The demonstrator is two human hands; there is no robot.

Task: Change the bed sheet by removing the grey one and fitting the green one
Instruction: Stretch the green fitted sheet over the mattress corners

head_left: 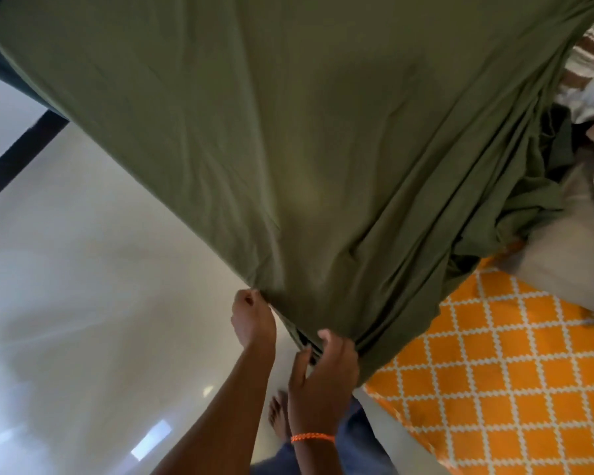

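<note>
Mattress wholly under green sheet (288, 132); bedding pile (590, 97) edge-cropped.

Sheet (288, 132) lies spread over the bed, bunched in folds toward its right edge. Left hand (252, 318) and right hand (323, 368) at the sheet's near corner, left hand left of right. Floor (83, 303) lies left of the bed; patterned rug (511, 371) right of the hands. Pillows (590, 97) at far right.
</note>
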